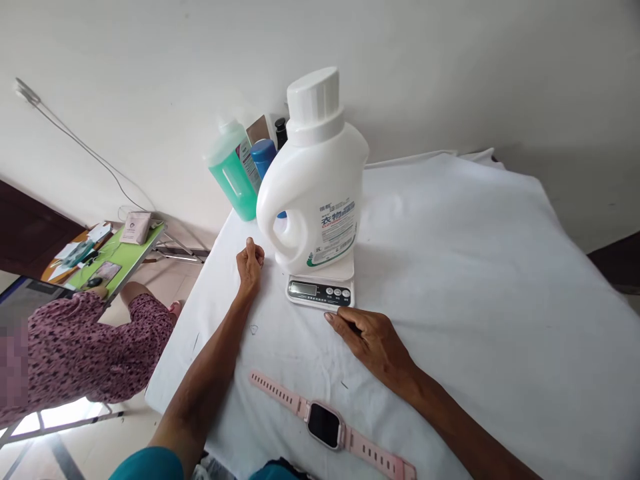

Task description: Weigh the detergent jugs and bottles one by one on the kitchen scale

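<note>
A large white laundry detergent bottle (313,180) with a handle and ribbed cap stands upright on a small kitchen scale (320,291). The scale has a display and round buttons along its front; no reading can be made out. My left hand (250,261) rests on the cloth left of the bottle, fingers curled into a fist, holding nothing. At the scale's front right edge is my right hand (370,337), its fingers curled in, the knuckles and thumb close to the edge. A pink smartwatch (324,425) lies nearer to me, strap spread out.
Behind the bottle's left side stand a green liquid bottle (235,173), a blue-capped bottle (263,155) and a black-topped bottle (281,131). White cloth (475,267) covers the table, which meets the wall. A person in patterned clothing (100,347) sits at a green table (120,257) on the left.
</note>
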A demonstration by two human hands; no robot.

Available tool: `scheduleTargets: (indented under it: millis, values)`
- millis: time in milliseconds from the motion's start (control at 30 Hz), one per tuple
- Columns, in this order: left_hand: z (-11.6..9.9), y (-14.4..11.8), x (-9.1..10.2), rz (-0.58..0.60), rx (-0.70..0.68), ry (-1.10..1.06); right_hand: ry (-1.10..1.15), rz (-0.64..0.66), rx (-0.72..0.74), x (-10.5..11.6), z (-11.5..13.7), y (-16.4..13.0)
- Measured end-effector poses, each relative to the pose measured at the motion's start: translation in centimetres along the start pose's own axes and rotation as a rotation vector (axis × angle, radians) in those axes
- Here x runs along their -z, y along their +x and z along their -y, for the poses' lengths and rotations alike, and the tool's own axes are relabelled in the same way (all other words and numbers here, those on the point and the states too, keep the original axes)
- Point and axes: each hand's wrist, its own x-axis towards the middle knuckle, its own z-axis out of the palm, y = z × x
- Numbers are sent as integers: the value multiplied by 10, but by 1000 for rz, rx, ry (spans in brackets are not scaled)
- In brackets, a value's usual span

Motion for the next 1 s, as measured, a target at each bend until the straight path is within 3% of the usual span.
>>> scheduleTargets:
  millis: [167, 367, 700, 1000]
  values:
    - [0, -1, -1, -4, 29, -10, -17, -5, -10, 1, 1, 0]
    - [-3, -8, 2, 10, -73, 58, -32, -13, 13, 0, 1, -1]
    - [-27, -28, 16, 12, -173, 100, -67, -14, 61, -1, 2, -2]
    - [-13, -36, 38, -14, -148, 175, -70, 2, 29, -1, 1, -3]
